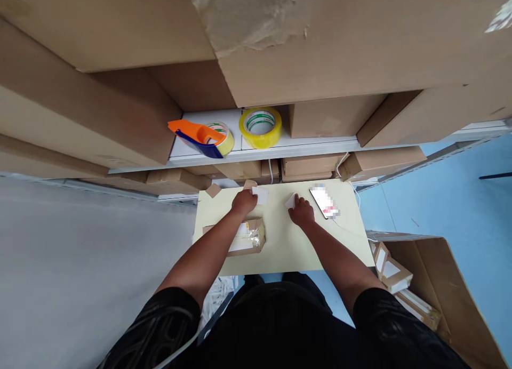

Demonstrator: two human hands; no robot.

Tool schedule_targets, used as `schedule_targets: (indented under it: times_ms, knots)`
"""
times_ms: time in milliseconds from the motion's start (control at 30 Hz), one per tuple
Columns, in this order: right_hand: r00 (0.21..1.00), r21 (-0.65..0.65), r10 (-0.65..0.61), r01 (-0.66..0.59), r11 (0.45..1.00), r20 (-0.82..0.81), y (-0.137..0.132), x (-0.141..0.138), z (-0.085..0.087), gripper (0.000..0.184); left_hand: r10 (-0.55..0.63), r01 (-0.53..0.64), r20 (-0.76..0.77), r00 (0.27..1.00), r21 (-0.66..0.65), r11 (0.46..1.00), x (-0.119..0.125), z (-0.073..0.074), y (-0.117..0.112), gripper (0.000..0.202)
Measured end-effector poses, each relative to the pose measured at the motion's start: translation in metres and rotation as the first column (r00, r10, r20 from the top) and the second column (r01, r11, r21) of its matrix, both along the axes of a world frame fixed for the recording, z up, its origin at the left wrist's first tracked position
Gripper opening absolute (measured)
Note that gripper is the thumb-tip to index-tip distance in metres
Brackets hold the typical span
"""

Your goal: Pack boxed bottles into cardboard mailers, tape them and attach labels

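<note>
My left hand is closed over a white paper label at the far side of a small pale yellow table. A taped cardboard parcel lies just beneath my left forearm. My right hand pinches a small white paper piece near the table's middle. A phone with a lit screen lies to the right of that hand.
A white shelf behind the table carries an orange tape dispenser and a yellow tape roll. Large cardboard boxes are stacked around it. An open carton with small parcels stands at the right on the blue floor.
</note>
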State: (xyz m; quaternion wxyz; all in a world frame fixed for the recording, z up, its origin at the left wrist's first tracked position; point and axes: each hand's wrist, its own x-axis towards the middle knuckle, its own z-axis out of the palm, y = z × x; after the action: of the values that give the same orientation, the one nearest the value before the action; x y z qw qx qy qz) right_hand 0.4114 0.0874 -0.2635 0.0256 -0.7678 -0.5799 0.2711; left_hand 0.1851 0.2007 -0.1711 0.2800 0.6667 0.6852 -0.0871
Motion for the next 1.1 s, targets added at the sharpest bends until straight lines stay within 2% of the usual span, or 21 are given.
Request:
schedule_targets:
  times_ms: [100, 167, 233, 267, 333, 400, 467, 533, 600, 633, 700, 800, 867, 967, 1100]
  knots:
    - [0.997, 0.167, 0.01, 0.003, 0.986, -0.072, -0.014, -0.01, 0.022, 0.07, 0.022, -0.04, 0.136, 0.99, 0.133, 0.99, -0.017, 0.041, -0.025, 0.032]
    - [0.987, 0.37, 0.085, -0.028, 0.929, -0.139, -0.03, -0.026, 0.045, 0.074, 0.034, -0.091, 0.281, 0.959, 0.192, 0.977, -0.02, 0.067, -0.054, 0.037]
    - [0.961, 0.536, 0.178, -0.037, 0.843, -0.213, -0.047, -0.045, 0.072, 0.082, 0.053, -0.149, 0.449, 0.892, 0.181, 0.972, -0.016, 0.09, -0.087, 0.038]
    - [0.942, 0.579, 0.205, -0.014, 0.815, -0.267, -0.054, -0.055, 0.086, 0.082, 0.06, -0.167, 0.523, 0.85, 0.161, 0.973, -0.013, 0.101, -0.103, 0.038]
    - [0.867, 0.589, 0.243, 0.069, 0.805, -0.434, -0.063, -0.072, 0.111, 0.067, 0.046, -0.155, 0.645, 0.763, 0.113, 0.981, -0.008, 0.12, -0.134, 0.036]
    - [0.749, 0.488, 0.192, 0.196, 0.851, -0.635, -0.067, -0.083, 0.133, 0.041, -0.027, -0.087, 0.755, 0.655, 0.111, 0.99, -0.01, 0.138, -0.158, 0.03]
    - [0.593, 0.292, 0.022, 0.365, 0.884, -0.805, -0.068, -0.091, 0.155, 0.028, -0.139, -0.035, 0.818, 0.558, 0.19, 0.981, -0.021, 0.153, -0.175, 0.024]
    - [0.38, 0.07, -0.156, 0.518, 0.853, -0.912, -0.07, -0.099, 0.179, 0.027, -0.186, -0.082, 0.827, 0.531, 0.268, 0.96, -0.041, 0.165, -0.185, 0.02]
    - [0.166, -0.091, -0.217, 0.555, 0.827, -0.962, -0.076, -0.111, 0.205, 0.028, -0.111, -0.198, 0.843, 0.526, 0.249, 0.948, -0.066, 0.173, -0.191, 0.02]
    - [0.087, -0.139, -0.219, 0.54, 0.83, -0.972, -0.08, -0.118, 0.218, 0.03, -0.05, -0.249, 0.865, 0.5, 0.199, 0.948, -0.078, 0.175, -0.193, 0.022]
    - [0.001, -0.184, -0.212, 0.485, 0.855, -0.977, -0.09, -0.136, 0.242, 0.032, 0.051, -0.287, 0.917, 0.396, 0.071, 0.955, -0.101, 0.178, -0.198, 0.025]
    - [-0.014, -0.184, -0.197, 0.428, 0.885, -0.98, -0.105, -0.165, 0.266, 0.033, 0.122, -0.231, 0.968, 0.221, -0.069, 0.971, -0.129, 0.183, -0.208, 0.03]
    - [0.009, -0.167, -0.187, 0.407, 0.898, -0.982, -0.114, -0.183, 0.276, 0.033, 0.134, -0.195, 0.981, 0.144, -0.105, 0.975, -0.145, 0.187, -0.215, 0.031]
    - [0.054, -0.132, -0.167, 0.395, 0.909, -0.984, -0.124, -0.204, 0.284, 0.032, 0.127, -0.17, 0.988, 0.085, -0.111, 0.979, -0.166, 0.193, -0.221, 0.031]
    - [0.079, -0.119, -0.165, 0.406, 0.906, -0.983, -0.133, -0.224, 0.29, 0.029, 0.121, -0.147, 0.99, 0.076, -0.109, 0.983, -0.187, 0.195, -0.225, 0.027]
